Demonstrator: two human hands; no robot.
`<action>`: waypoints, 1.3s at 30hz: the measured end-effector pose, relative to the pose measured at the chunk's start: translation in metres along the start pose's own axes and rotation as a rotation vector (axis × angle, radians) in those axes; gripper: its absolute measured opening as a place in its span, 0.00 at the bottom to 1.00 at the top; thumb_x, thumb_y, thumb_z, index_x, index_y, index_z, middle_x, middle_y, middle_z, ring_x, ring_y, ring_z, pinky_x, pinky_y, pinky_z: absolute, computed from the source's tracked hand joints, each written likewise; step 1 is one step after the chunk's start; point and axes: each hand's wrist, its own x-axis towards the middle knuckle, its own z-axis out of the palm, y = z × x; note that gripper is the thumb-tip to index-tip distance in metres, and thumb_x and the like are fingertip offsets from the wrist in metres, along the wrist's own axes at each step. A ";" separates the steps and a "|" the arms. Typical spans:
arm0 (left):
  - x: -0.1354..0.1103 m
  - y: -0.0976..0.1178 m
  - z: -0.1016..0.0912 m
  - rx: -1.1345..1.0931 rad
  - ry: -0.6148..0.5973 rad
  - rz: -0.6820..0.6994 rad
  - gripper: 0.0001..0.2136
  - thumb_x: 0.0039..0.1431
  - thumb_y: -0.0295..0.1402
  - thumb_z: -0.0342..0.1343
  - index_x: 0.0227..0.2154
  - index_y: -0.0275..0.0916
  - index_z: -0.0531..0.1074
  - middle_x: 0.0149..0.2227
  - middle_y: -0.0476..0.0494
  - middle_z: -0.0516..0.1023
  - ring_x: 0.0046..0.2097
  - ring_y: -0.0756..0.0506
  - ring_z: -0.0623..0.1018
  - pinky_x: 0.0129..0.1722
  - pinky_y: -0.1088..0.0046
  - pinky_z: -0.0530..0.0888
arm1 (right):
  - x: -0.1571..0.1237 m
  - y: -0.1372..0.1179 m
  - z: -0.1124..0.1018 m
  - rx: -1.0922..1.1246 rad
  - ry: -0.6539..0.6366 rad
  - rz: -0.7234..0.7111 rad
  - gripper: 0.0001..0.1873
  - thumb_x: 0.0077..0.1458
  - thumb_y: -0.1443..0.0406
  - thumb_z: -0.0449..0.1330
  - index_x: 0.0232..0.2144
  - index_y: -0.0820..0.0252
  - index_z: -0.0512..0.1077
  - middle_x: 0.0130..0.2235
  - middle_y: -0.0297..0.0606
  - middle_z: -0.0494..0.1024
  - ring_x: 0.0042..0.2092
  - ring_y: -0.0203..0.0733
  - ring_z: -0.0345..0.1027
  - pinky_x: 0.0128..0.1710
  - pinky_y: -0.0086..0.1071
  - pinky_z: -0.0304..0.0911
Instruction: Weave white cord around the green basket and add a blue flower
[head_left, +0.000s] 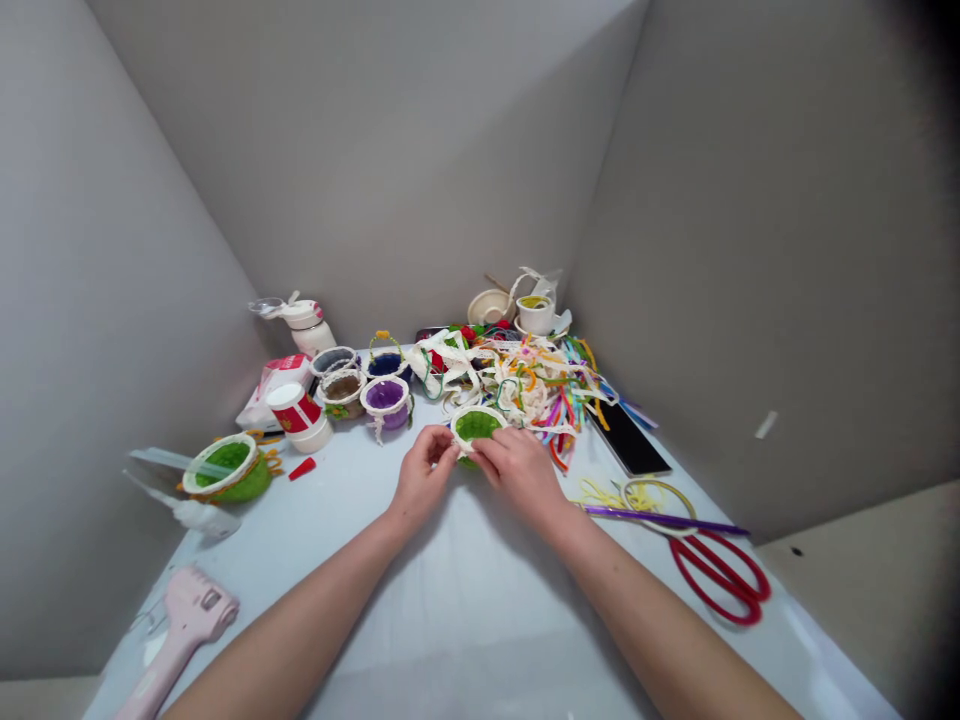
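A small green basket [477,427] with a white trimmed rim stands at the middle of the table, its near side partly hidden by my hands. My left hand [424,468] is closed at the basket's left edge, thumb and fingertips pinched together at the rim. From the right, my right hand [525,470] grips the near right side of the same rim, fingers bent over it. Behind the basket lies a tangled heap of white lace trim [517,385] and coloured strips.
Several small trimmed pots, one a purple pot [387,398], stand behind at left, with a red-and-white cup [298,415]. Further left are another green basket [240,478] and a pink glue gun [191,615]. At right lie a phone [631,440] and red-handled scissors [720,575].
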 end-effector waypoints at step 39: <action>0.009 0.007 -0.016 0.781 -0.168 0.594 0.13 0.64 0.36 0.54 0.49 0.42 0.71 0.48 0.39 0.75 0.48 0.41 0.68 0.48 0.62 0.64 | -0.006 0.020 0.004 0.139 -0.055 0.029 0.16 0.60 0.63 0.61 0.50 0.60 0.70 0.41 0.41 0.78 0.43 0.45 0.69 0.42 0.36 0.56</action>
